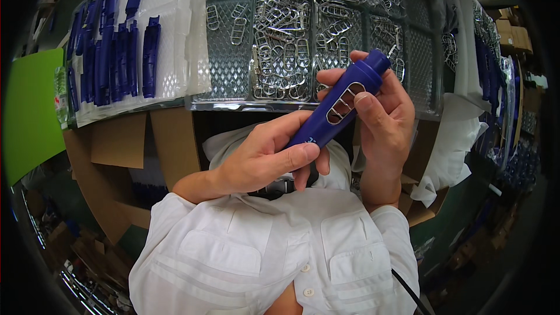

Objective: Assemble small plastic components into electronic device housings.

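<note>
A dark blue plastic tube-shaped housing (pixel 315 122) is held at a slant in front of my chest, its narrower capped end pointing up and right. Within its long window sits a shiny oval metal frame (pixel 344 104) with crossbars. My left hand (pixel 271 151) grips the lower end, thumb on top and fingers beneath. My right hand (pixel 385 116) is closed around the upper end, its thumb pressing at the frame's edge and its fingers behind the housing. The inside of the window looks dark.
Behind the housing lies a clear compartment tray (pixel 228 81) with many loose metal frames (pixel 283 41). To its left, several blue shell pieces (pixel 150 55) lie on white sheeting (pixel 169 73). Open cardboard boxes (pixel 87 169) stand below the table edge; white wrapping (pixel 446 146) hangs at right.
</note>
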Demonstrator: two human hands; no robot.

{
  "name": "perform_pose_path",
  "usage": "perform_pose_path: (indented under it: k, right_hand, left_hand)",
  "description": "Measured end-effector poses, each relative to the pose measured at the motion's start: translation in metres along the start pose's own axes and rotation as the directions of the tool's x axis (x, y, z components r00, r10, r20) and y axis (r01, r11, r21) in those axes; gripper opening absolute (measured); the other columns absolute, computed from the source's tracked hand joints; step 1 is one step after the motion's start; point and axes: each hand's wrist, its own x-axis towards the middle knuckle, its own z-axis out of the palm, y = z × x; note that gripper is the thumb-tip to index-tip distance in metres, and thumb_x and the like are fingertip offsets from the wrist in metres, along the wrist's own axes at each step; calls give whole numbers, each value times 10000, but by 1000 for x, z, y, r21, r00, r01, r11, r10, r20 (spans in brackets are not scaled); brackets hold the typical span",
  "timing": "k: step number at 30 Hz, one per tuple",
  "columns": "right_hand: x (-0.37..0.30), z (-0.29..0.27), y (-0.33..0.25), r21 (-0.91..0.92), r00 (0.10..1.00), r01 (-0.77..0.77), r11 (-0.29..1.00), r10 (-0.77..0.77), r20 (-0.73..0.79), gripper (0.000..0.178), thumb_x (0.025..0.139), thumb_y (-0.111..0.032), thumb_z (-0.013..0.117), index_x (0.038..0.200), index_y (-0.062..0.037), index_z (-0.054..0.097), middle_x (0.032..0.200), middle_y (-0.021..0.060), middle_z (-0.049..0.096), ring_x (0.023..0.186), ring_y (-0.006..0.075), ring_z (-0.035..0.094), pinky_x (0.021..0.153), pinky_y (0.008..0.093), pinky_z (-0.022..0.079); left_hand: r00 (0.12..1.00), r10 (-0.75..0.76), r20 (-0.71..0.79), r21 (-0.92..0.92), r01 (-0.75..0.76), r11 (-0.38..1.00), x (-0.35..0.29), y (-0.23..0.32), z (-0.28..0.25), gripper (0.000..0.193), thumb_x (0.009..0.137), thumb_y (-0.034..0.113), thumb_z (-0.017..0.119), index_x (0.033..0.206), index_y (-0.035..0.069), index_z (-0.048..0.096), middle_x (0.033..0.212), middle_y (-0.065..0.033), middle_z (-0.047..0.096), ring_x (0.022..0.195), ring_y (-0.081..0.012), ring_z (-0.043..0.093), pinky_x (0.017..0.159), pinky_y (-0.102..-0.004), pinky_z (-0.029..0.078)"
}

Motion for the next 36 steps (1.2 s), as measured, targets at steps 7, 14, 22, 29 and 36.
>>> perform_pose_path:
  k: [7, 14, 22, 29, 36]
  right_hand:
    - [-6, 5, 0, -106, 995, 88, 990, -83, 53, 573, 979, -58, 704, 1478, 47, 443, 1230, 244, 703, 1078, 247, 723, 950, 368, 581]
    - [-10, 7, 5, -189, 979, 193, 963, -176, 104, 583, 971, -20, 704, 1486, 56, 443, 1240, 249, 697, 1082, 245, 716, 952, 358, 569]
    - [-10, 15, 4, -192, 986, 168, 967, -166, 30, 606, 972, -158, 709, 1464, 82, 448, 1214, 266, 698, 1054, 283, 721, 949, 401, 577]
    - [-6, 14, 3, -109, 996, 68, 992, -74, -54, 645, 977, -238, 674, 1458, 112, 426, 1183, 295, 698, 1024, 324, 730, 927, 440, 589]
    - [-4, 8, 5, -124, 998, 35, 992, -41, -48, 626, 995, -230, 637, 1464, 118, 412, 1184, 302, 694, 1028, 331, 733, 923, 448, 595]
  left_hand:
    - [994, 92, -55, 174, -81, 981, 14, -13, -5, 433, 1055, 349, 584, 1267, -28, 566, 944, -117, 693, 752, -120, 645, 666, -260, 481]
    - [970, 229, -82, 151, -215, 965, 23, -19, -6, 269, 1049, 255, 618, 928, 16, 610, 763, -4, 602, 677, -66, 545, 605, -249, 438]
    - [967, 240, -83, 134, -228, 964, 25, -20, -4, 281, 1044, 286, 597, 987, 10, 608, 766, -7, 586, 663, -66, 523, 598, -253, 426]
    - [987, 151, -48, 218, -137, 966, 16, -13, -4, 526, 995, 427, 531, 1226, -43, 578, 861, -80, 627, 734, -118, 583, 671, -262, 469]
    - [993, 112, -34, 152, -106, 983, 13, -11, -2, 567, 976, 420, 527, 1277, -58, 564, 874, -105, 646, 729, -127, 608, 683, -266, 496]
